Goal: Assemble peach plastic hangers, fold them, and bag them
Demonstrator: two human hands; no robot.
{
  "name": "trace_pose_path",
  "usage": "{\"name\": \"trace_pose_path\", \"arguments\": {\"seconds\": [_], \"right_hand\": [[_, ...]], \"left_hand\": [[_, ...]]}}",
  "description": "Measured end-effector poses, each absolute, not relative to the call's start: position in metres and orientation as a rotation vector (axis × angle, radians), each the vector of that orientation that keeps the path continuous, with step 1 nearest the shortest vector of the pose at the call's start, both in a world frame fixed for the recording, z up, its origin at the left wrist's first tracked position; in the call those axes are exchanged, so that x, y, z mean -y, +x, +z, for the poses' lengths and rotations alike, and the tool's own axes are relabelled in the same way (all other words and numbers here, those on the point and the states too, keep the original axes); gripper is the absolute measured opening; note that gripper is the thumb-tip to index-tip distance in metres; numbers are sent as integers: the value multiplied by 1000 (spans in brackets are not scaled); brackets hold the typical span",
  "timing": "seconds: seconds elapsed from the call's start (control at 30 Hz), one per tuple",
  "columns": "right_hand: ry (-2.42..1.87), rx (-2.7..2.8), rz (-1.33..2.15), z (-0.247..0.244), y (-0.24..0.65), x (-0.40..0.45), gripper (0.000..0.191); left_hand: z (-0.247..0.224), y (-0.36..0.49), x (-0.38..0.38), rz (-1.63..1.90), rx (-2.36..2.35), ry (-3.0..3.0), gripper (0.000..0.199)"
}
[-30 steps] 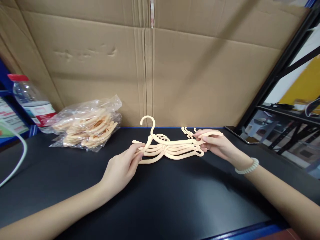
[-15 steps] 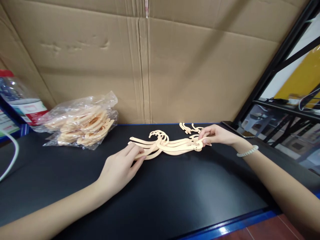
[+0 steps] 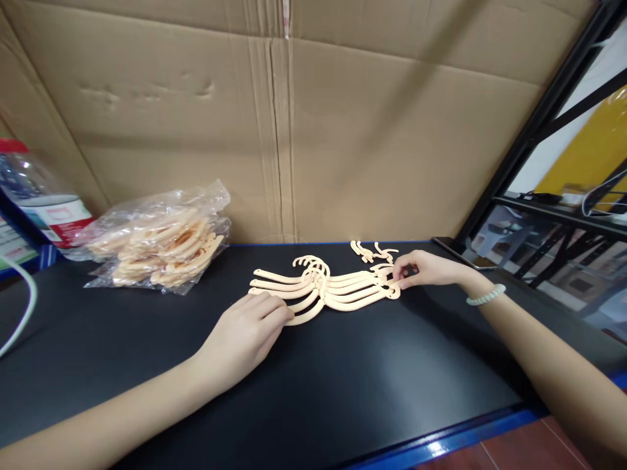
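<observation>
A row of cream plastic clothes hangers lies fanned out flat on the black tabletop, their hooks curling together at the back. My left hand is closed around the left arm of the nearest hanger, the fingertips hiding part of it. At the other end, my right hand pinches the right tip of a hanger arm between thumb and fingers. Just behind the right hand lie a few smaller cream curved pieces, partly overlapping.
A clear plastic bag packed with more cream hangers sits at the back left, beside a red-capped bottle. Cardboard stands along the back edge. A dark flat object lies at the back right, near a black metal rack.
The hangers have been lowered flat and spread apart into an even fan. My left hand has shifted slightly right and toward me, and my right hand has dropped a little.
</observation>
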State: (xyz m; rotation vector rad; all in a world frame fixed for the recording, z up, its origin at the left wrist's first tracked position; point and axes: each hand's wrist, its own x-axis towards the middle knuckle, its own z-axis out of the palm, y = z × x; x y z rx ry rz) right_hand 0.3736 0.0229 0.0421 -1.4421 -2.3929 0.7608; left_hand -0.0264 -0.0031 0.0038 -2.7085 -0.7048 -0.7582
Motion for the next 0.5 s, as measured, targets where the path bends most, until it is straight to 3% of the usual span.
{"name": "trace_pose_path", "arguments": {"seconds": [0.5], "right_hand": [[-1511, 2350, 550, 31, 369, -25, 30]], "left_hand": [[6, -31, -7, -574, 971, -2633, 30]]}}
